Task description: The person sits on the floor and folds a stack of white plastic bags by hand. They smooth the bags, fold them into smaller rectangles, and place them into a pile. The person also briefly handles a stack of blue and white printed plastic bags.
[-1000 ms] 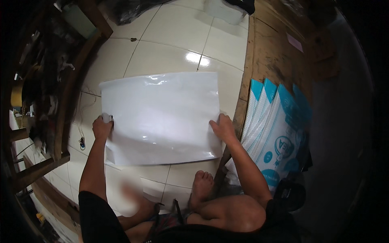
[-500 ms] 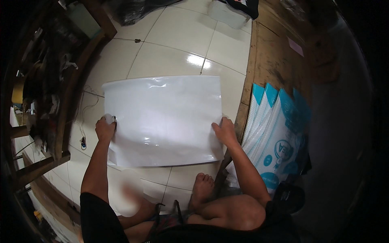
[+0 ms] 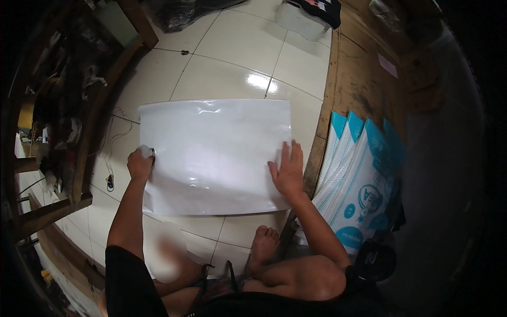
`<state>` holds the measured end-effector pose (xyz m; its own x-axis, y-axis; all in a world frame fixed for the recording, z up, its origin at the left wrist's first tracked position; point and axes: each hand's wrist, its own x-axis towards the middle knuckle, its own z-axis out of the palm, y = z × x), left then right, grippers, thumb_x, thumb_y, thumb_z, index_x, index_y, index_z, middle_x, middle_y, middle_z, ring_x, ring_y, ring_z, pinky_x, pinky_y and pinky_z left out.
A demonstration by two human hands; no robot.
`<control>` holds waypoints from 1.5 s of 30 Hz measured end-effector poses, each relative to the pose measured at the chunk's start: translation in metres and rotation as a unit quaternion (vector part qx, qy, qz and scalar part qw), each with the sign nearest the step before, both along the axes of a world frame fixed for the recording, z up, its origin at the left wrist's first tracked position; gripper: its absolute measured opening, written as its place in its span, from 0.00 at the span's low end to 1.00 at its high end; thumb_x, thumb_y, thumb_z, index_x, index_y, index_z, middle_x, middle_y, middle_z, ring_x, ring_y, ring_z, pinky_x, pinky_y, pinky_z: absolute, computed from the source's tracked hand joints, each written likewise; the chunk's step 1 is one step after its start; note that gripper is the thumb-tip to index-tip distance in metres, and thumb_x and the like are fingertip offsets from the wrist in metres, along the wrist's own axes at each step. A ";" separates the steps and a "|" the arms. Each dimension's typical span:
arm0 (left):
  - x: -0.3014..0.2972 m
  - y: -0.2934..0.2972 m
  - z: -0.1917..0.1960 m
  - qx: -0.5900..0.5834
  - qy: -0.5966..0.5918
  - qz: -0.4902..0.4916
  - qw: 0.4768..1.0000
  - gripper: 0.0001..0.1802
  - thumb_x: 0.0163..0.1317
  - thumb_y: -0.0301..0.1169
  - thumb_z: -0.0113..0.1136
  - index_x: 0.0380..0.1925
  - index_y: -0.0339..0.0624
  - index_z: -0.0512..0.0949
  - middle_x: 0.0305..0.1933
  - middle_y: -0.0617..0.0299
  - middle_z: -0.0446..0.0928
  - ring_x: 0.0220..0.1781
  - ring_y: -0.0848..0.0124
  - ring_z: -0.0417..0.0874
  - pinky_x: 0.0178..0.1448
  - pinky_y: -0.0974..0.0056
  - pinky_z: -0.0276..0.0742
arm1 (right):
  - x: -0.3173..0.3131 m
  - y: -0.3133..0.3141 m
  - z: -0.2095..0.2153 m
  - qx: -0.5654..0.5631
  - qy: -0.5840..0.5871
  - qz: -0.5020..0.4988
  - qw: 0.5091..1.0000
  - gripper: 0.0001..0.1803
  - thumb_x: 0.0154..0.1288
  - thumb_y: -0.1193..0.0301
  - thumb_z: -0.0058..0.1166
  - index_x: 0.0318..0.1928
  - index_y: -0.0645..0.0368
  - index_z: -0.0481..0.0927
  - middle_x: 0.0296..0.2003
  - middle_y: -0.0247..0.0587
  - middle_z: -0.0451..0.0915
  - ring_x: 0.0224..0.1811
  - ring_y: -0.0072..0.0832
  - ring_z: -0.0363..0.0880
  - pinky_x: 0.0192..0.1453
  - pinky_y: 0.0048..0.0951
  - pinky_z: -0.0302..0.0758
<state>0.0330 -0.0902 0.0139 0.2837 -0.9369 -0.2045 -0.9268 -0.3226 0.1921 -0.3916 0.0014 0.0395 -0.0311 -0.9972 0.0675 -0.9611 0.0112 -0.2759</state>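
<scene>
A large glossy white sheet (image 3: pixel 216 153) lies spread over the floor tiles in front of me, with small wrinkles near its far and near edges. At its left edge, my left hand (image 3: pixel 140 165) is closed, gripping the border. Something small, pale and shiny shows at those fingertips, too small to make out. My right hand (image 3: pixel 289 171) rests flat on the sheet's right edge, fingers stretched and apart, thumb pointing inward. Both hands are about halfway along their sides of the sheet.
Teal-and-white printed plastic packages (image 3: pixel 351 179) lie fanned out on the wooden platform (image 3: pixel 351 68) at the right. A cluttered wooden rack (image 3: pixel 82 174) stands at the left, with a thin cable (image 3: pixel 110 182) beside it. A pale plastic container (image 3: pixel 301 22) sits far ahead; my foot (image 3: pixel 264 244) is close to the sheet.
My right hand has let go of the right edge and flattened onto the sheet with its fingers spread. My left hand keeps its grip on the left edge.
</scene>
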 end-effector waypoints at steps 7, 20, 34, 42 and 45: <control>-0.003 -0.004 0.004 0.025 0.002 0.005 1.000 0.22 0.45 0.37 0.67 0.37 0.33 0.77 0.39 0.43 0.78 0.46 0.50 0.79 0.52 0.53 0.74 | 0.004 -0.009 -0.025 0.030 0.015 0.116 0.993 0.43 0.62 0.50 0.48 0.63 0.73 0.55 0.65 0.70 0.49 0.70 0.59 0.43 0.72 0.52 0.42; -0.007 -0.004 0.007 0.052 -0.026 0.001 0.998 0.23 0.46 0.38 0.66 0.38 0.31 0.76 0.40 0.42 0.78 0.48 0.50 0.77 0.55 0.55 0.73 | 0.010 -0.010 -0.014 0.061 0.008 0.114 0.992 0.47 0.57 0.45 0.52 0.65 0.69 0.56 0.65 0.73 0.48 0.69 0.63 0.42 0.71 0.56 0.42; -0.255 0.041 0.016 -0.147 0.316 -0.295 0.890 0.32 0.61 0.37 0.53 0.62 0.32 0.59 0.69 0.42 0.53 0.73 0.50 0.48 0.74 0.50 0.41 | 0.011 -0.011 -0.022 0.060 0.047 0.114 0.991 0.42 0.60 0.49 0.47 0.65 0.67 0.57 0.66 0.70 0.48 0.70 0.61 0.41 0.72 0.55 0.39; -0.270 0.048 -0.001 -0.084 0.216 -0.355 0.906 0.38 0.63 0.44 0.47 0.64 0.25 0.52 0.71 0.40 0.48 0.74 0.52 0.44 0.75 0.51 0.38 | 0.006 -0.012 -0.030 0.022 0.052 0.099 0.994 0.42 0.58 0.50 0.48 0.65 0.67 0.57 0.66 0.70 0.48 0.71 0.60 0.42 0.71 0.55 0.41; -0.248 0.049 -0.007 -0.119 0.183 -0.330 0.919 0.38 0.62 0.43 0.50 0.63 0.25 0.54 0.70 0.39 0.50 0.73 0.50 0.48 0.74 0.50 0.41 | 0.009 -0.011 -0.019 0.051 0.009 0.101 0.994 0.45 0.57 0.45 0.50 0.65 0.68 0.57 0.66 0.69 0.48 0.70 0.60 0.42 0.71 0.55 0.42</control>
